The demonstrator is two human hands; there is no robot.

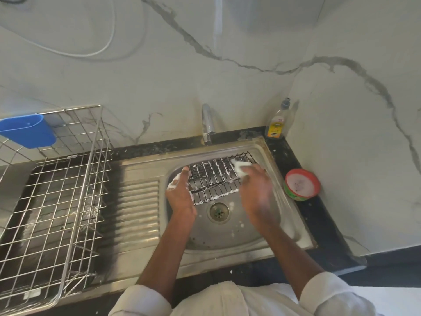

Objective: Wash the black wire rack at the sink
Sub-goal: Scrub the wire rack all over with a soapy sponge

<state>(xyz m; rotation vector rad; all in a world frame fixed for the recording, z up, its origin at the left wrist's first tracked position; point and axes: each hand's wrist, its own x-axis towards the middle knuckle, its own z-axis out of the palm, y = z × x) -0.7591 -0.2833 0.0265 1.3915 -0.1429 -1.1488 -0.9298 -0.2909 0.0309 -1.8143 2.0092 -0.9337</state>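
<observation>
Head view, rack: one black wire rack (218, 179), foam-streaked, tilted in the steel sink basin (227, 236) at centre frame.
Left hand (181, 195): fingers clasp the rack's left edge.
Right hand (256, 190): fingers clenched around one white soapy sponge (240, 167) at the rack's upper right.
Risk: soapy grip may slip, so the rack could drop onto the drain (218, 212).
Others: one chrome tap (207, 124), one soap bottle (278, 122), one round red-rimmed tub (301, 184).

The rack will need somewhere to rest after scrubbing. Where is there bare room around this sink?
The ribbed drainboard, between the steel dish rack and the basin, is bare. The right counter strip holds the soap tub and bottle. The basin is crowded by both hands and the black wire rack.
</observation>
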